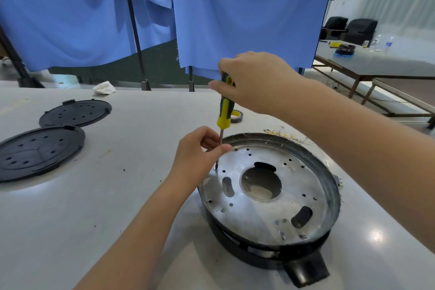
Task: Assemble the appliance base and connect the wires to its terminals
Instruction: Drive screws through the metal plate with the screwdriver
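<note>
While right hand (254, 82) grips screwdriver (224, 110), tip on base (270, 195)

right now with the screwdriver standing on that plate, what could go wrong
The screwdriver stands nearly upright, tip at a hole near the metal plate's left edge; the left hand pinches the shaft just above, so a slip could jab those fingers. The right hand grips only the handle's top, so it may wobble off. Loose wires behind the base could snag the right forearm.

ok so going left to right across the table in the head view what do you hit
near black disc → far black disc → crumpled white cloth → screwdriver → metal appliance base
</note>
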### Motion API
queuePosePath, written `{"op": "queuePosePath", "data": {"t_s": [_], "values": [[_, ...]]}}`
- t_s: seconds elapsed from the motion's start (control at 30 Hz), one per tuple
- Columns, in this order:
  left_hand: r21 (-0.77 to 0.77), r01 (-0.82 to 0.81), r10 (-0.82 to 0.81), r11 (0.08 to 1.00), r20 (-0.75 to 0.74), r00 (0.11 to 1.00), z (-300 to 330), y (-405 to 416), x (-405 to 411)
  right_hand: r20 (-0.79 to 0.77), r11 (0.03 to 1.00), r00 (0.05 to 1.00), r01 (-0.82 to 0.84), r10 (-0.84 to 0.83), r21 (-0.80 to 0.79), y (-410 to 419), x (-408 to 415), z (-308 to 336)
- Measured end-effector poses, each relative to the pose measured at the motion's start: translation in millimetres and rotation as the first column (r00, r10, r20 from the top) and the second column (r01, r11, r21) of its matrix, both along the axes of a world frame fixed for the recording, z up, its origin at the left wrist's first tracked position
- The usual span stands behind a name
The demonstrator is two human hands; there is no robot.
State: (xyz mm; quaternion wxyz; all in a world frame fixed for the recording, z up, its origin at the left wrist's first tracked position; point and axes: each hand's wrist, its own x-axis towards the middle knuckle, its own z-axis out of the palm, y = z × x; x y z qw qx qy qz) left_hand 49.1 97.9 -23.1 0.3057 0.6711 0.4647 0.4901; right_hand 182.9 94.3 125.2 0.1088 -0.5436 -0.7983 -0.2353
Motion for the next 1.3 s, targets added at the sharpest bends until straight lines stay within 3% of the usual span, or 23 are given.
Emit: {"op": "queuePosePath", "data": {"t_s": [0.1, 0.2, 0.3, 0.43, 0.5, 0.57, 0.63, 0.7, 0.77, 0.9, 1.03, 1.1, 1.2, 1.3], "values": [[-0.033, 0.085, -0.086, 0.996, -0.050, 0.995, 0.7, -1.7, -4.7, -0.309, 0.945, 0.948, -0.171, 0.081, -0.278, -0.7, -0.2, 6.1], [-0.101, 0.169, -0.164, 0.980, 0.055, 0.985, 2.5, -4.5, -7.7, -0.522, 0.874, 0.852, -0.287, 0.046, -0.391, -1.4, -0.7, 10.9], [-0.119, 0.088, -0.074, 0.989, 0.115, 0.991, 4.0, -2.9, -6.3, -0.457, 0.902, 0.889, -0.223, 0.032, -0.370, -3.4, -1.5, 1.9], [-0.042, -0.045, 0.048, 0.998, 0.062, 0.997, 0.3, 0.7, -1.8, -0.070, 0.999, 0.997, 0.020, -0.018, 0.030, -2.8, -5.6, -9.9], [-0.003, -0.041, 0.041, 0.999, 0.017, 0.999, -1.7, -0.2, 0.7, 0.001, 0.992, 0.999, 0.041, -0.041, 0.117, -2.0, -5.4, -8.1], [0.004, -0.001, 0.001, 1.000, -0.010, 1.000, -0.8, -1.7, 0.6, -0.072, 0.999, 0.997, -0.021, 0.023, 0.035, -1.5, -3.7, -6.5], [-0.023, 0.085, -0.085, 0.996, 0.007, 0.996, 1.1, -3.5, -1.8, -0.261, 0.981, 0.962, -0.121, 0.078, -0.153, -2.5, -1.8, -3.7], [-0.066, 0.157, -0.154, 0.985, 0.052, 0.987, 2.6, -5.0, -4.4, -0.447, 0.931, 0.893, -0.201, 0.046, -0.305, -2.7, 0.5, 1.3], [-0.088, 0.158, -0.152, 0.984, 0.075, 0.986, 4.3, -4.9, -5.8, -0.515, 0.907, 0.857, -0.220, 0.004, -0.359, -3.6, 2.3, 4.4], [-0.065, 0.038, -0.032, 0.997, 0.089, 0.995, 4.5, -1.9, -5.0, -0.466, 0.929, 0.885, -0.192, 0.024, -0.318, -5.7, 3.0, -4.4], [0.027, -0.008, 0.008, 1.000, 0.005, 1.000, 2.1, -2.3, 1.2, -0.122, 1.000, 0.992, 0.013, -0.011, 0.018, -6.2, -0.6, -8.7], [0.028, 0.037, -0.036, 0.999, -0.027, 0.999, 2.0, -4.0, 1.1, -0.076, 0.999, 0.997, 0.013, -0.010, 0.042, -5.0, -0.9, -9.4], [-0.009, 0.132, -0.132, 0.991, -0.006, 0.991, 4.2, -6.8, -5.2, -0.290, 0.984, 0.952, -0.135, 0.098, -0.113, -5.0, 1.8, -7.8], [-0.031, 0.137, -0.136, 0.990, 0.032, 0.990, 7.8, -7.1, -9.2, -0.530, 0.915, 0.836, -0.315, 0.142, -0.251, -7.2, 3.6, -1.1]]}}
